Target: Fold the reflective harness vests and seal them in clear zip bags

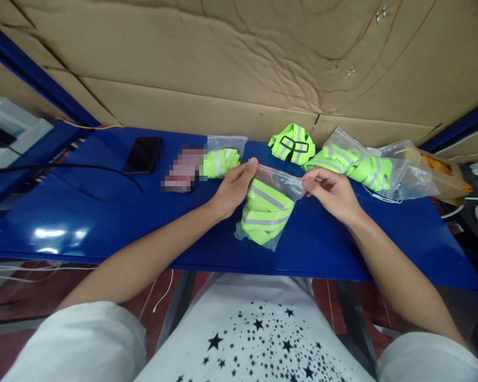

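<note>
A clear zip bag (pixel 276 178) with a red seal line hangs between my two hands over the blue table. Inside it lies a folded neon-yellow reflective strap (pixel 267 215) with grey stripes. My left hand (pixel 237 188) pinches the bag's top left corner, thumb uppermost. At the top right corner, my right hand (pixel 329 191) grips the edge between thumb and fingers. Behind the bag, a loose reflective strap (pixel 292 143) with black buckles rests against the cardboard.
Bagged reflective straps (pixel 354 164) lie at the back right, beside a brown paper bag (pixel 442 175) with orange contents. Another bagged strap (pixel 222 161) is left of centre, near a partly blurred pink item (pixel 185 167) and a black phone (pixel 143 154). Cardboard (pixel 183 106) walls the table's back.
</note>
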Tool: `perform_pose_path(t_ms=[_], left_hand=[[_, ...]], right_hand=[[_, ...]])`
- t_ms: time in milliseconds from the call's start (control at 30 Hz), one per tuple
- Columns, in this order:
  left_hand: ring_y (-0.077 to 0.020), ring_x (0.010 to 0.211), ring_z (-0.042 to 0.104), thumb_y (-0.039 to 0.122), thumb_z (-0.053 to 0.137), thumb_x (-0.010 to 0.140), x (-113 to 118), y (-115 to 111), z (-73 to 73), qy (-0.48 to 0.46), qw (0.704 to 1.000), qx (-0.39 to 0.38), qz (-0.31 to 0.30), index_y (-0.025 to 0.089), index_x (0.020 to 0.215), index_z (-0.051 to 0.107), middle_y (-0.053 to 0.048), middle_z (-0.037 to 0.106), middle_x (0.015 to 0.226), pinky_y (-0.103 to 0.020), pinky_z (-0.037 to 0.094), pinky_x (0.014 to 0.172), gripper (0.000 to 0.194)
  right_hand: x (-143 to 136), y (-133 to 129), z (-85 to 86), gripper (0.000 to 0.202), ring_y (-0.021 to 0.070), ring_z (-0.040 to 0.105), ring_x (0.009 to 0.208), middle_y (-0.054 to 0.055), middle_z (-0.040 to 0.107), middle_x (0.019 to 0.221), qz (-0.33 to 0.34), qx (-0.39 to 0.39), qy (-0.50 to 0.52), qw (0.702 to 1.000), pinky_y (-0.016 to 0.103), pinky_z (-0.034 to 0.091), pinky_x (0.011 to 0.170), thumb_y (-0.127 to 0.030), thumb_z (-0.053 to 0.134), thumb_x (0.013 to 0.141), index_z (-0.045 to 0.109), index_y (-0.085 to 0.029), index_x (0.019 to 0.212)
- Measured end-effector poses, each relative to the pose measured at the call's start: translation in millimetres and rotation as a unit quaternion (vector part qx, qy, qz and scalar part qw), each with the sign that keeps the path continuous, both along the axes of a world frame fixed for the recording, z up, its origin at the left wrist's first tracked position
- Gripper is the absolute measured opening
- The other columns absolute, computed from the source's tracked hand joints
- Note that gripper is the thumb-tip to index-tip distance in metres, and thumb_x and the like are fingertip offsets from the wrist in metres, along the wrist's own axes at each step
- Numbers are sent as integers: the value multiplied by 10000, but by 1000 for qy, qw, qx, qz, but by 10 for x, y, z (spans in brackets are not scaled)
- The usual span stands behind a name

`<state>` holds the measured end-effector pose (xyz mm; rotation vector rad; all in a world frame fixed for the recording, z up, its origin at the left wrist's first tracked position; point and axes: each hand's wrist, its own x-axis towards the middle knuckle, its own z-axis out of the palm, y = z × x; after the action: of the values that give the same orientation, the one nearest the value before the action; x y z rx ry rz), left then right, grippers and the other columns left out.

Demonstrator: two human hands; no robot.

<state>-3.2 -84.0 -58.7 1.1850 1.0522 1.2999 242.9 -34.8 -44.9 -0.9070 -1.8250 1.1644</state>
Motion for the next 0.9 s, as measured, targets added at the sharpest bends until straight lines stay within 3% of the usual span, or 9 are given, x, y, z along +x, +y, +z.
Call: perform_pose_path(t_ms=[133,300,400,500,633,733,900], left_hand=[[-238,853,743,762,542,943,22,-36,27,31,1000,0,3,173,963,801,-102,808,921,-302,558,685,644],[-240,863,743,766,491,965,25,-46,29,43,999,28,-16,179,996,807,-99,804,908,-319,571,741,667],[-241,880,745,763,509,959,25,-39,16,44,999,28,2,181,986,807,-98,810,928,-316,573,743,654],[-241,885,754,749,551,946,33,-35,0,-1,1000,4,-9,171,999,803,-103,816,961,-325,589,775,633],[-216,914,761,614,788,848,55,-49,-13,-89,993,-47,-68,180,1096,782,-95,813,1057,-309,596,838,500],[-193,902,754,514,868,801,75,-67,-32,-120,987,-66,-80,179,1071,781,-90,807,1086,-285,591,830,440],[-185,865,756,483,864,817,110,-97,-60,-145,981,-82,-95,184,1049,783,-73,814,1023,-279,589,813,387]], right_hand=[[24,-23,-26,259,126,597,663,14,704,785,23,11,-38,999,275,465,630,-458,780,893,732,-204,889],[52,-31,20,299,118,601,652,15,712,794,35,-14,-41,998,262,470,619,-490,798,877,731,-200,898],[91,-6,104,345,127,621,641,27,736,777,57,-52,-60,995,265,492,610,-537,817,847,764,-200,900],[123,36,147,387,138,633,641,44,748,739,46,-68,-68,994,269,499,613,-562,869,779,764,-190,810],[124,77,102,403,136,624,638,31,732,716,7,-42,-29,999,271,491,623,-539,923,711,719,-192,743],[127,94,57,389,132,599,642,21,717,731,10,-13,-37,999,267,457,605,-525,905,736,698,-197,749],[143,119,36,282,126,587,670,5,691,772,48,-14,-66,997,269,450,635,-457,829,820,731,-198,875]])
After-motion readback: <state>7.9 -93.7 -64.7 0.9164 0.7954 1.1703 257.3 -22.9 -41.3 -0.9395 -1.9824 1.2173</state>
